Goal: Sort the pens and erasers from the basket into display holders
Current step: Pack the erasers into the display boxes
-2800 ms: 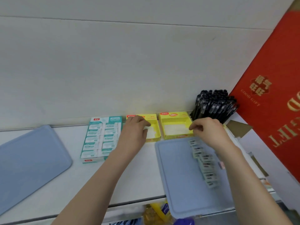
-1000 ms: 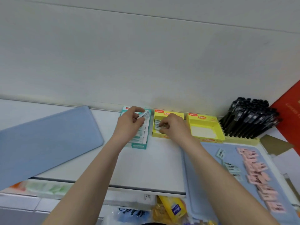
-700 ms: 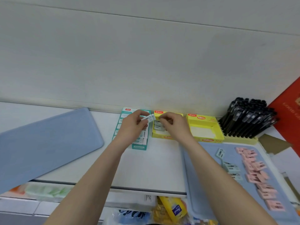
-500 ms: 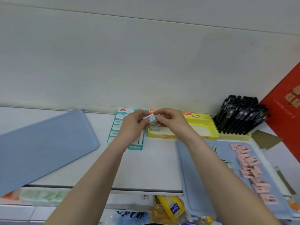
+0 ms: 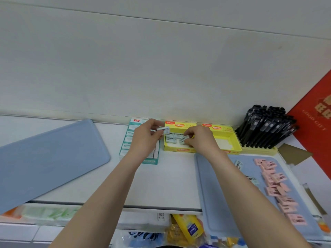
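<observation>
Two erasers pinched, one halfway into its box

The right hand pinches a white eraser low inside the yellow box, touching or just beside the laid erasers. If it goes down tilted, it could push that row crooked. The left hand pinches a second eraser at the box's left rim; a loose grip could drop it onto the teal box beneath that hand. Right of the right hand, pink erasers wait on a blue tray, and putting them with the white ones would spoil the sort.
</observation>
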`<state>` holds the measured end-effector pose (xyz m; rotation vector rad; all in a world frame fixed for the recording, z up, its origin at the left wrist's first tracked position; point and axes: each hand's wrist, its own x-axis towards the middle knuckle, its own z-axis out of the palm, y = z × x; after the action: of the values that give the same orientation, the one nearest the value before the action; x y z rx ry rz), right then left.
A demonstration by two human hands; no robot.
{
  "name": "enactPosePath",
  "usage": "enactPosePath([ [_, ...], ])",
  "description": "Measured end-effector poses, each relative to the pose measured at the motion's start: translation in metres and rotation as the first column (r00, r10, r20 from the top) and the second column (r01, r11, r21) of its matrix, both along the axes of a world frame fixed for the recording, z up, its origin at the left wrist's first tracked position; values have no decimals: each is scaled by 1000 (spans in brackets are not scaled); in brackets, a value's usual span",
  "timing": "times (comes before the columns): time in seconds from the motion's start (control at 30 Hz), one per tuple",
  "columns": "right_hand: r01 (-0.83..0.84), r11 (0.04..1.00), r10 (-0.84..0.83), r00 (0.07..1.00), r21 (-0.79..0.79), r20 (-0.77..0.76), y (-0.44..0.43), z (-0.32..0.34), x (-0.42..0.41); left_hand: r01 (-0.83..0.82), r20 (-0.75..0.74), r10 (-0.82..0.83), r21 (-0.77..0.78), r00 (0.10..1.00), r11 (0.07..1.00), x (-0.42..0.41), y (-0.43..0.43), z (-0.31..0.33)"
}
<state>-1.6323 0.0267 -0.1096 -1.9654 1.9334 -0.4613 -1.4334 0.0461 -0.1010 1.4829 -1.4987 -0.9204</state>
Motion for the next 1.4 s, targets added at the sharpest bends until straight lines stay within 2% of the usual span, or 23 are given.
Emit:
enactPosePath([
  [0.27, -86, 996, 81, 978, -20, -193, 0, -1, 5, 9, 68, -9, 5, 998, 1000, 1, 2, -4],
  [0.6, -64, 998, 58, 983, -27, -174, -2, -7, 10, 25, 114, -29, 32, 993, 999, -4, -3, -6],
  [0.67, -53, 993, 38, 988, -101, -148, -1, -5, 7, 35, 109, -39, 37, 993, 999, -6, -3, -7],
  [0.7, -26, 988, 15, 997, -151, -74, 0, -3, 8, 39, 104, -43, 41, 994, 998, -7, -4, -8],
  [0.73, 17, 986, -2, 996, -169, 87, 1, 0, 9, 44, 94, -48, 43, 994, 998, -8, -4, -8],
  [0.8, 51, 997, -19, 880, -57, 475, 4, 8, 17, 66, 56, -68, 42, 996, 997, -13, -4, -8],
  [0.83, 23, 1000, -18, 820, -1, 572, 6, 11, 19, 79, 52, -80, 37, 995, 996, -15, -4, -7],
  [0.87, -6, 1000, 4, 817, 3, 577, 6, 11, 19, 87, 78, -88, 25, 993, 996, -16, -4, -7],
  [0.9, -15, 1000, 15, 831, -4, 555, 5, 9, 16, 88, 132, -89, 8, 987, 996, -17, -4, -6],
  [0.97, 20, 1000, -10, 874, -15, 486, 4, 6, 8, 85, 336, -72, -24, 939, 996, -15, -5, -8],
  [1.03, 24, 999, -32, 910, 25, 414, 4, 3, 2, 121, 550, -88, -24, 831, 992, -10, -7, -12],
  [1.07, 6, 998, -29, 921, 60, 389, 4, 1, 1, 154, 607, -119, -5, 786, 988, -7, -8, -15],
  [1.2, -59, 995, 30, 951, 85, 308, 2, -4, 12, 223, 687, -172, 15, 706, 975, -3, -10, -23],
  [1.33, -77, 994, 66, 989, 77, 132, -4, -10, 22, 218, 697, -147, -14, 702, 976, -4, -9, -22],
  [1.4, -65, 996, 61, 994, 52, 91, -5, -11, 24, 216, 693, -140, -23, 708, 976, -4, -8, -23],
])
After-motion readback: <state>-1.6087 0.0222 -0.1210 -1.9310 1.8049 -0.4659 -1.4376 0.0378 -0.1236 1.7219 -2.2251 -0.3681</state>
